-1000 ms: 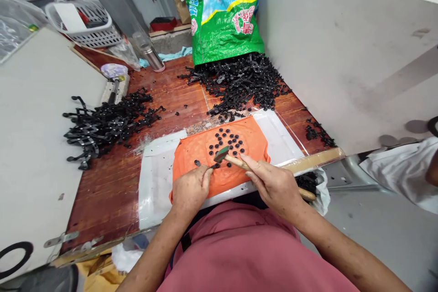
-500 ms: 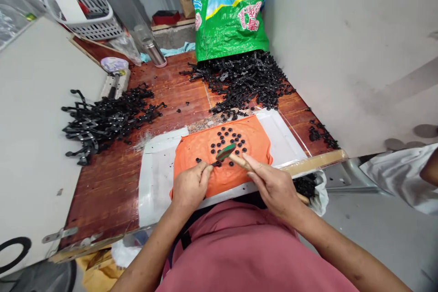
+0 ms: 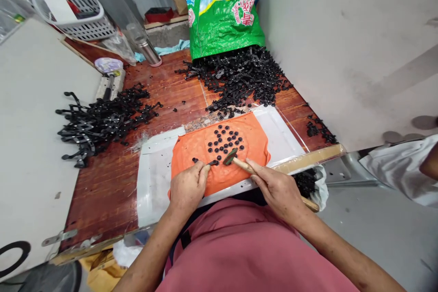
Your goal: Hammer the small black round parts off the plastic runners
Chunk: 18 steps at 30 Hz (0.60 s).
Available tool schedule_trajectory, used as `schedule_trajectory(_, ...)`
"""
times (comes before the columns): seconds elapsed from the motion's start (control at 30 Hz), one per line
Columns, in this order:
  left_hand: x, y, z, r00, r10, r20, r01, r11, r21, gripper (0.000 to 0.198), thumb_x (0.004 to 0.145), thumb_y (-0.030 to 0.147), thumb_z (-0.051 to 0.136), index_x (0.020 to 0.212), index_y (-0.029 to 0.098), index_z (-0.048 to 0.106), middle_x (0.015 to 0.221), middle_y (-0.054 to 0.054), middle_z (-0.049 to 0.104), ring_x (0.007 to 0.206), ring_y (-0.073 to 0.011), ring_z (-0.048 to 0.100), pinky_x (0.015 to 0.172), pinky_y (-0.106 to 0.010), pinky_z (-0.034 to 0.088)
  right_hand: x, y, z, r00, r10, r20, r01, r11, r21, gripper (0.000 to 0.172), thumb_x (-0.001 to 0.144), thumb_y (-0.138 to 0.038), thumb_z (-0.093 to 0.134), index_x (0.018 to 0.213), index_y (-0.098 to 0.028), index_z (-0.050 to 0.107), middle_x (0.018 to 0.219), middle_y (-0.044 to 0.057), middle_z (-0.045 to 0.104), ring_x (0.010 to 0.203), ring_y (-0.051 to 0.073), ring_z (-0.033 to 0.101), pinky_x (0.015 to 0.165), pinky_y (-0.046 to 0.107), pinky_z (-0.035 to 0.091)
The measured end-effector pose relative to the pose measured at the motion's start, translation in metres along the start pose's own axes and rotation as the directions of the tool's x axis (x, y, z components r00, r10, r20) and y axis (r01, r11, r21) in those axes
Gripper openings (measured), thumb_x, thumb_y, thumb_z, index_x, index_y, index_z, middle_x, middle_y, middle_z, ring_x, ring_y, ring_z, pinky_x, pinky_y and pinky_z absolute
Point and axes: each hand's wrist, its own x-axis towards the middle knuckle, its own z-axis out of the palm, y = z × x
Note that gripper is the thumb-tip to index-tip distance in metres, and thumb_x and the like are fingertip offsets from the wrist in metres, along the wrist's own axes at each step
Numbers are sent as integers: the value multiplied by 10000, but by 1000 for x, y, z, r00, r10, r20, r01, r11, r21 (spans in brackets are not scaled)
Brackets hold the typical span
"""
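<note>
An orange cloth (image 3: 186,150) covers a pad in front of me, with several small round black caps (image 3: 230,143) on its middle. My left hand (image 3: 188,185) is closed at the cloth's near left, pinching a slim black plastic part (image 3: 212,163) whose round end points right over the cloth. My right hand (image 3: 275,187) is wrapped round the wooden handle of a hammer (image 3: 243,164). The hammer's dark green head lies just right of the black part's end, low over the caps. A small gap shows between head and part.
A heap of black plastic parts (image 3: 246,75) spills from a green and blue sack (image 3: 224,32) at the back. Another pile of black parts (image 3: 102,121) lies left. A steel flask (image 3: 149,51) and a white basket (image 3: 77,20) stand back left. A grey panel (image 3: 342,54) bounds the right.
The hammer head has moved right and slightly down, away from the black part's end, uncovering more caps. My left hand still pinches the part. The whole view has shifted slightly.
</note>
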Motion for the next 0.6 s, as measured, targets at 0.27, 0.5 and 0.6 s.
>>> schedule_trajectory(0.27, 0, 2, 0, 1000, 17, 0, -17, 997, 81, 334, 1030, 382, 399, 904, 225, 664, 832, -51, 760, 787, -213, 694, 614, -281, 289, 2, -3, 3, 1000, -20, -22, 20, 999, -27, 423, 1069, -302, 424, 1468, -229, 546, 1107, 80, 780, 903, 225, 751, 767, 319, 554)
schedule_trajectory(0.5, 2, -1, 0, 1000, 8, 10, -8, 999, 47, 314, 1020, 363, 423, 893, 221, 673, 832, -43, 763, 774, -201, 694, 619, -270, 296, 6, -3, 12, 999, -46, -15, 44, 995, -90, 442, 1058, -286, 447, 1493, -241, 512, 993, 49, 779, 811, 211, 733, 698, 296, 511)
schedule_trajectory(0.6, 2, -2, 1, 1000, 23, 7, -24, 1000, 21, 320, 1017, 367, 416, 873, 222, 662, 800, -36, 748, 761, -198, 686, 618, -266, 297, 9, -6, 12, 999, -43, 10, 44, 989, -143, 451, 1055, -285, 448, 1501, -244, 503, 920, 40, 765, 768, 210, 720, 661, 293, 487)
